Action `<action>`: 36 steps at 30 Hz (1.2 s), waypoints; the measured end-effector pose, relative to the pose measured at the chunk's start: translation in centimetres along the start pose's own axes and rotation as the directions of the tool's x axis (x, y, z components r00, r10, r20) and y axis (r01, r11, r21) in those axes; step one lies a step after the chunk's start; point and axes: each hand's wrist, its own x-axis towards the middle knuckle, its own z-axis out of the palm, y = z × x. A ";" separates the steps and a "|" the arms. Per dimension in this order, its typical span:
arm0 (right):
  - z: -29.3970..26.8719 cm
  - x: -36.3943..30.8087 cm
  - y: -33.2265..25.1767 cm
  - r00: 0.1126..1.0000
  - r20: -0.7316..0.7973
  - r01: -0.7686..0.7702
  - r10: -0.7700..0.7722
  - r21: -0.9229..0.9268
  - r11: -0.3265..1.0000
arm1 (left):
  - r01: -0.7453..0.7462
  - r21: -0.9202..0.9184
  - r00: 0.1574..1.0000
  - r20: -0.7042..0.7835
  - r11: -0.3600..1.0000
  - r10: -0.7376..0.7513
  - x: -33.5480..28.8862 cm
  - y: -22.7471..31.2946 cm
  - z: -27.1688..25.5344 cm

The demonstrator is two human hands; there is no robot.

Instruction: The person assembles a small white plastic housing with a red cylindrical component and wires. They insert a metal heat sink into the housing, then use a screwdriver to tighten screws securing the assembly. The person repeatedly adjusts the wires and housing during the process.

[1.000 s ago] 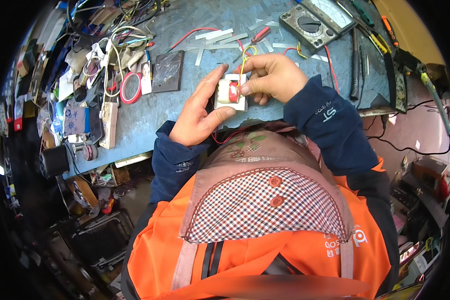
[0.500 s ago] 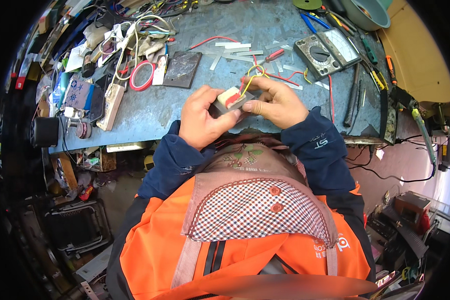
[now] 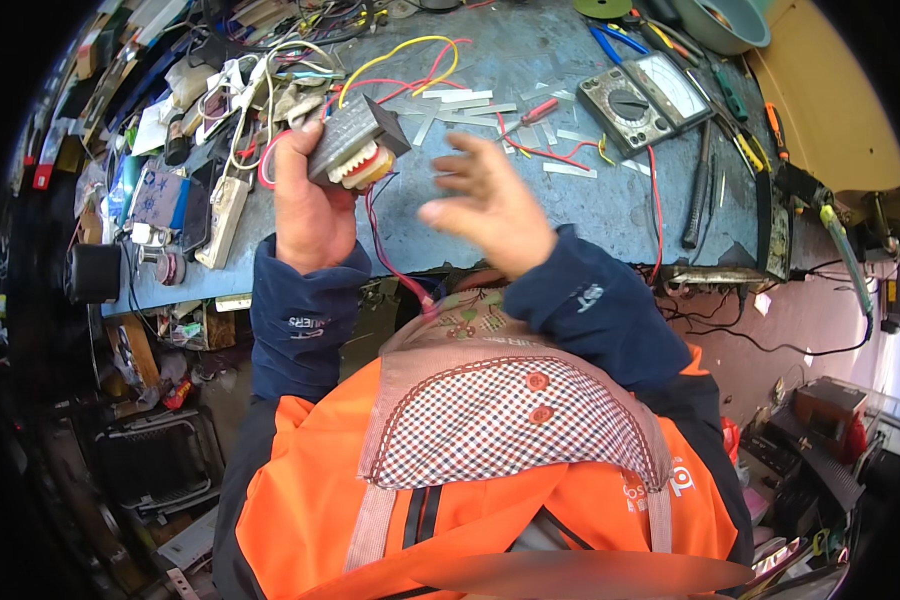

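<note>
My left hand (image 3: 312, 215) grips a small transformer (image 3: 355, 135), tilted up above the bench. It has a grey laminated steel core and a cream and red coil facing me. Dark red and blue leads (image 3: 378, 235) hang from the coil toward my apron. A yellow wire (image 3: 405, 45) and a red one loop out beyond its far side. To the right of the transformer, apart from it, my right hand (image 3: 495, 205) is raised with its fingers spread and nothing in them.
Thin metal strips (image 3: 465, 98) lie scattered on the blue bench (image 3: 590, 220), beside a red-handled screwdriver (image 3: 540, 112). An analog multimeter (image 3: 630, 105) with red leads sits to the right, near pliers (image 3: 610, 42) and other tools. A power strip (image 3: 222, 222) and tangled cables crowd the left.
The transformer has moved up and left in my left hand and been turned over, its steel core now uppermost. My right hand has let go of it and opened.
</note>
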 end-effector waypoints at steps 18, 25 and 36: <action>2.4 -0.6 3.4 0.990 -0.135 0.002 -0.050 -0.328 0.945 | 0.319 -0.015 0.942 0.117 0.947 -0.316 2.4 -1.2 2.0; 2.9 0.8 1.1 0.995 -0.086 -0.018 0.058 0.409 0.913 | 0.252 0.151 0.940 0.197 0.956 -0.279 2.7 -1.2 2.0; 0.3 -0.6 1.2 0.988 0.024 -0.149 0.150 0.339 0.929 | 0.100 0.306 0.836 0.490 0.947 -0.247 1.4 -1.5 0.0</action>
